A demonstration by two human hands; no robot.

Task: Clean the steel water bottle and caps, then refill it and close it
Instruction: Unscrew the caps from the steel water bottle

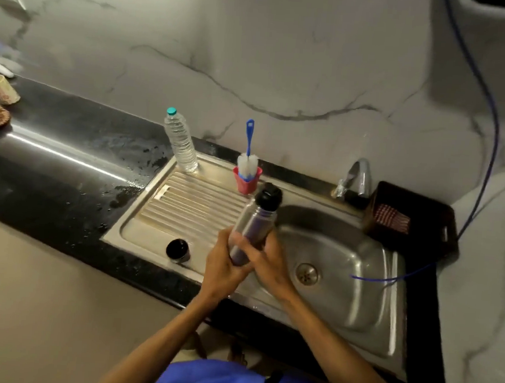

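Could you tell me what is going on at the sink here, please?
A person holds a steel water bottle in both hands, left hand and right hand wrapped round its lower body, tilted over the edge of the sink basin. Its black inner cap is on. A second black cap sits apart on the drainboard. A bottle brush stands in a red cup beside a clear plastic water bottle.

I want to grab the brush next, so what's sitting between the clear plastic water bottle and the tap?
In the head view, the red cup holding the blue-handled white bottle brush stands between the clear plastic water bottle and the steel tap.
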